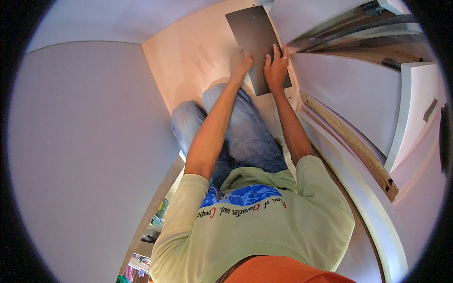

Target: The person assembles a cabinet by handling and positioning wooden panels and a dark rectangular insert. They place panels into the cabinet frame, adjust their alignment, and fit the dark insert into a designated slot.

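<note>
A dark grey rectangular panel (255, 35) lies on a cream board (188, 56) in front of my knees. My left hand (240, 63) is blurred and curled at the panel's left edge, gripping it. My right hand (276, 68), with a ring on one finger, lies flat on the panel's lower right part, fingers stretched toward the far end. Both forearms reach forward over my legs in blue jeans (245, 137).
A large white panel (85, 141) walls off the left side. To the right stand white boards (358, 94) with a raw chipboard edge (354, 146), a metal rail (358, 26) and a drawer front with a handle (429, 111). Colourful items (151, 231) show at lower left.
</note>
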`<state>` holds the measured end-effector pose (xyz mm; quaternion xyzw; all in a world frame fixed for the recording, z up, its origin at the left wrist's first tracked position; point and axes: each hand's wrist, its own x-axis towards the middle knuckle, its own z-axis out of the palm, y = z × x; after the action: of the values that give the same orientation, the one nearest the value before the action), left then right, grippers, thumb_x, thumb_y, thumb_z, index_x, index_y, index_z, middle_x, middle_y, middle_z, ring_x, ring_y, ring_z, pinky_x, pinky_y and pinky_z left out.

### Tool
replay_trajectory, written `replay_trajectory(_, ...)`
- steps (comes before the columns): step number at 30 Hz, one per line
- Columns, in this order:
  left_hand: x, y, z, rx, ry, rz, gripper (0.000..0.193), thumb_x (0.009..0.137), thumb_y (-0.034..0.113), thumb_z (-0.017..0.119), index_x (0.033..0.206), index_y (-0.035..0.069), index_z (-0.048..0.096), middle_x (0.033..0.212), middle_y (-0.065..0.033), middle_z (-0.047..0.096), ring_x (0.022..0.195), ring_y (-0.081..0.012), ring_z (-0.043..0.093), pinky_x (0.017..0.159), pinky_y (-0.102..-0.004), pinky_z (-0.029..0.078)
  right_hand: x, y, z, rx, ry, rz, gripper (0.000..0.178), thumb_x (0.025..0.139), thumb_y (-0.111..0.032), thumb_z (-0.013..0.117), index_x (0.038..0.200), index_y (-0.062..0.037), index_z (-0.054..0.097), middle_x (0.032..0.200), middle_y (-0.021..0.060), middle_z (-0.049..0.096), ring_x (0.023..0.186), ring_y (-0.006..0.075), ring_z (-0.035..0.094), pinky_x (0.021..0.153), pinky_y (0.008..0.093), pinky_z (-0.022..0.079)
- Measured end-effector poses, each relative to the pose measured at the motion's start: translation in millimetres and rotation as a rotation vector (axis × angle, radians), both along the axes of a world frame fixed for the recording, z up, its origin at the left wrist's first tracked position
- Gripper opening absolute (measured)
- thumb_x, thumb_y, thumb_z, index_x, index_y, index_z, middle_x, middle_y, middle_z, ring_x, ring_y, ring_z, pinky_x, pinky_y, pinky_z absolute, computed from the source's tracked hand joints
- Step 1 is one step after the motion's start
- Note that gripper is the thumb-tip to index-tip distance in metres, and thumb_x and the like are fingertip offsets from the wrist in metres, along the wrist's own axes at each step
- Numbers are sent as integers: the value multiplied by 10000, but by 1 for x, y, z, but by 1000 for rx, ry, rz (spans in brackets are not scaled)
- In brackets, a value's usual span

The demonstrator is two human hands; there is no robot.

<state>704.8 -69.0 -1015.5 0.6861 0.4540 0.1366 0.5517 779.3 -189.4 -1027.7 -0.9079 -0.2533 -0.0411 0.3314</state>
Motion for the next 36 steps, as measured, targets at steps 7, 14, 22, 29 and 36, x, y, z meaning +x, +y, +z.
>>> replay_trajectory(7,4,-7,-2,65,-8,26,452,863,190,612,1207,-102,597,1221,-294,617,1169,-413,576,1031,-443,433,-5,-9,-14,-89,-28,131,435,948,-140,564,1367,-30,523,1490,216,417,1383,414,378,1165,502,282)
replay_trajectory(14,4,-8,4,160,72,-32,451,852,176,599,1201,-111,608,1204,-308,626,1169,-431,578,1050,-439,428,6,1,-23,-125,-131,269,415,973,-143,517,1370,-24,527,1455,185,483,1399,350,389,1189,493,252)
replay_trajectory(22,1,-8,-3,137,10,-29,423,839,149,605,1163,-122,627,1180,-327,627,1167,-426,580,1044,-431,437,49,59,-29,-198,-152,310,497,978,-256,528,1411,-17,484,1509,195,427,1437,361,335,1198,498,222)
replay_trajectory(29,-4,-1,-19,-8,83,-122,416,835,125,607,1170,-123,621,1203,-334,609,1155,-430,576,1042,-428,438,76,109,-27,-404,-157,282,612,968,-389,547,1456,-37,434,1551,178,371,1457,352,302,1194,491,229)
replay_trajectory(36,-9,-12,-15,173,0,-117,413,845,124,602,1188,-105,615,1179,-305,618,1163,-416,557,1050,-439,421,86,99,-29,-377,-319,354,600,987,-401,521,1462,-46,434,1527,162,415,1444,317,337,1191,475,242)
